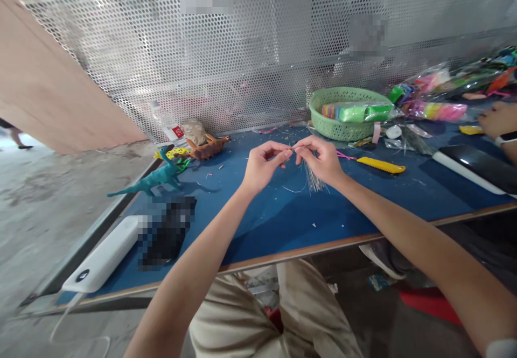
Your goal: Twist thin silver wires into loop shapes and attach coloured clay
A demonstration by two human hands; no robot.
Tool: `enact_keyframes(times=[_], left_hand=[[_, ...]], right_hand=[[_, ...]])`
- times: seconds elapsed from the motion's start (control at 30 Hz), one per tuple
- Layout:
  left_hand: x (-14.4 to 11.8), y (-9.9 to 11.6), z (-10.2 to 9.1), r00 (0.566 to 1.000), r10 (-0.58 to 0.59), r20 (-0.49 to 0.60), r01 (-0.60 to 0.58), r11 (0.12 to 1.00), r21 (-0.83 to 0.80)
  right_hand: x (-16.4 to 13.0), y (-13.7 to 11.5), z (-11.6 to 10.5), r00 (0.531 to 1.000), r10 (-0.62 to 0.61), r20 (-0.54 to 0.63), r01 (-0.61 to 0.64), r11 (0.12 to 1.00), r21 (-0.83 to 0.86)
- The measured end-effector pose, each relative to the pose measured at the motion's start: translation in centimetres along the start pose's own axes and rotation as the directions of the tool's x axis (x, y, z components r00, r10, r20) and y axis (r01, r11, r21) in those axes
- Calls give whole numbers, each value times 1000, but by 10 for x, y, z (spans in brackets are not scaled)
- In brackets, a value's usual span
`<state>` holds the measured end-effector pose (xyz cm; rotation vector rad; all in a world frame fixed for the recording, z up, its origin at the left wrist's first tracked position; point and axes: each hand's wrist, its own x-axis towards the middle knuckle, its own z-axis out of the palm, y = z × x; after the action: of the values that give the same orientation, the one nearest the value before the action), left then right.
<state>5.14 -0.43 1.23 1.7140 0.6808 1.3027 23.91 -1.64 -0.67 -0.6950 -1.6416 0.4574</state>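
Note:
Over the middle of the blue table, my left hand and my right hand meet fingertip to fingertip. Each is closed in a pinch of thumb and fingers. Whatever lies between the fingertips is too small to make out. A bundle of thin wires rests on the table just beneath my right hand. One loose curved wire lies to the left of it. Right of my right hand is a yellow utility knife, beside a pink thin piece.
Toy dinosaurs, teal and brown, stand left near a plastic bottle. A white power bank and dark phone lie front left. A green basket holds bagged clay. Another person's hand is far right.

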Motion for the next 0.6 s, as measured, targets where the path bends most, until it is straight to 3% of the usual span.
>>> enact_keyframes(times=[0.37,0.6], left_hand=[[0,4,-5,994,66,92,-75,992,104],[-3,0,-1,997,53,48,-56,996,63]], right_hand=[[2,0,2,975,213,65,-223,941,253],[4,2,4,934,348,79,-355,889,290]])
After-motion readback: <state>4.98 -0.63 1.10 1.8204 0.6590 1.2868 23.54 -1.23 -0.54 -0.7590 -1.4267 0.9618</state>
